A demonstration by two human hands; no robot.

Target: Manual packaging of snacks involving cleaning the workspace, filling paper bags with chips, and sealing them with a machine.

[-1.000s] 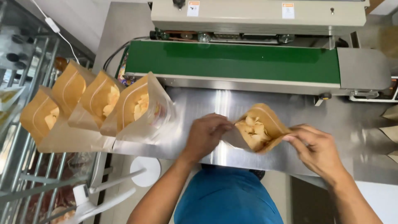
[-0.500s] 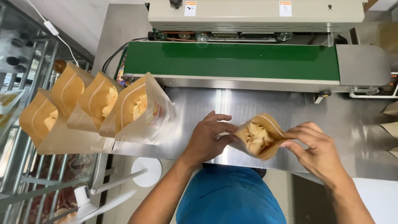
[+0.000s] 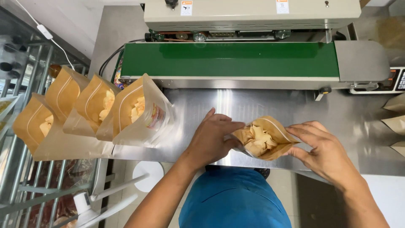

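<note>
An open brown pouch filled with pale chips stands on the steel table near its front edge. My left hand grips the pouch's left rim, and my right hand pinches its right rim. The mouth of the pouch faces up towards me. Behind it runs the green belt of a sealing machine.
Several filled brown pouches with clear windows stand in a row at the table's left end. More brown bags lie at the right edge beside a scale. A wire rack stands left of the table.
Both hands have drawn the pouch's rim in from its sides, so its mouth is narrower. The pouch has stayed in about the same place.
</note>
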